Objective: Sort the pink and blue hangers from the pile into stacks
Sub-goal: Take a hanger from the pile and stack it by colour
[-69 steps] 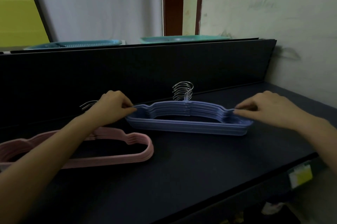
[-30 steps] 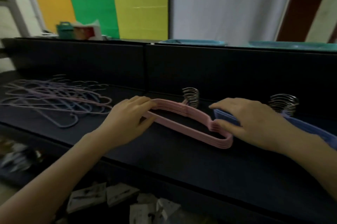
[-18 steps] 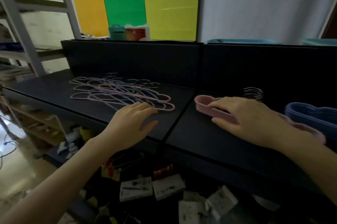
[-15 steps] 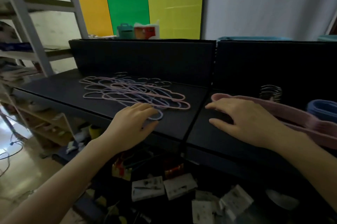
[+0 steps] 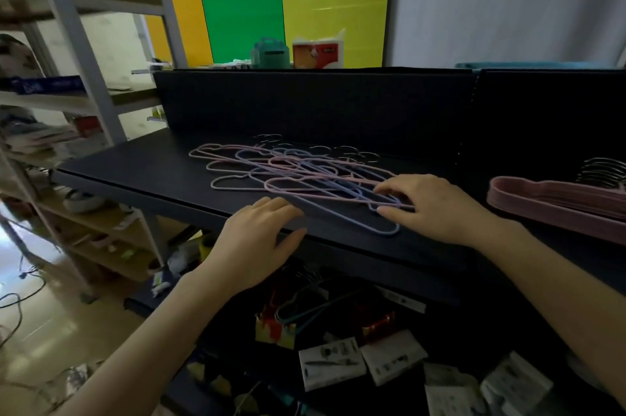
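A loose pile of thin pink and blue hangers (image 5: 298,171) lies tangled on the black table (image 5: 145,168). A blue hanger (image 5: 338,217) is the nearest one, close to the front edge. My right hand (image 5: 437,209) rests on the pile's right end, fingers spread over the hanger ends and thumb beside the blue one. My left hand (image 5: 257,239) is open at the table's front edge, its fingertips just short of the pile. A neat stack of pink hangers (image 5: 555,205) lies at the far right, metal hooks pointing back. The blue stack is out of view.
A black back panel (image 5: 321,104) walls off the table's rear, with a green box (image 5: 271,54) and a red box (image 5: 316,53) behind it. A metal shelf rack (image 5: 84,53) stands at the left. Packets and boxes (image 5: 332,368) lie on the floor below.
My view swung left from the blue stack, past the pink stack, to the loose pile. My right hand left the pink stack and reached the pile's right end; my left hand came alongside.
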Available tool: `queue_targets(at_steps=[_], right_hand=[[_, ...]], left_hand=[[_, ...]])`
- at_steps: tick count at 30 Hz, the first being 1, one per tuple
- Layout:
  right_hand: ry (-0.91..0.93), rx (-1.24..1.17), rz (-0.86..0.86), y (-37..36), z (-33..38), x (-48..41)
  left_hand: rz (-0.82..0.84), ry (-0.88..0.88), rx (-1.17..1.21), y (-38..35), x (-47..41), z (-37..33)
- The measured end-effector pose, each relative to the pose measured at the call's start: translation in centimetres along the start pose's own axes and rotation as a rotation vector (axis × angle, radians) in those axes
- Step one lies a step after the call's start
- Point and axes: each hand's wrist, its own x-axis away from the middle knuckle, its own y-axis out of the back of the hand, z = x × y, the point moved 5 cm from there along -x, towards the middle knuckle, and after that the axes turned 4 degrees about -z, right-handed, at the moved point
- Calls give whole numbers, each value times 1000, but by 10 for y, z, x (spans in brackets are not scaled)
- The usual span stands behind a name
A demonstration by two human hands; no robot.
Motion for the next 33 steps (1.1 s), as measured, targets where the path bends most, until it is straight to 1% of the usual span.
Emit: queue_targets(at_steps=[6,10,14,16,21,23,29,33], right_hand=[[-114,76,100,-20,-22,-43],[-185,81,108,-23,-38,-61],[-232,82,102,-25,-48,-69],[-256,82,102,-25,-51,-70],[-328,96,77,-19,-59,-60],[-363,86,73,-16,-62,-54],[-476,83,34,-11,-69,-34],[-581,2,-8,-8,-67,-24]], left_hand=[[-35,-35,14,-5,-24,46],[-56,-67,49,-10,-60,71],[-34,-101,83,-22,-102,82],[22,-103,97,-33,-121,85],[323,-110,104,-69,-157,90],[374,-121,123,-76,-167,90],[337,-164,175,-85,-183,87],[254,-191,211,-76,-189,92]])
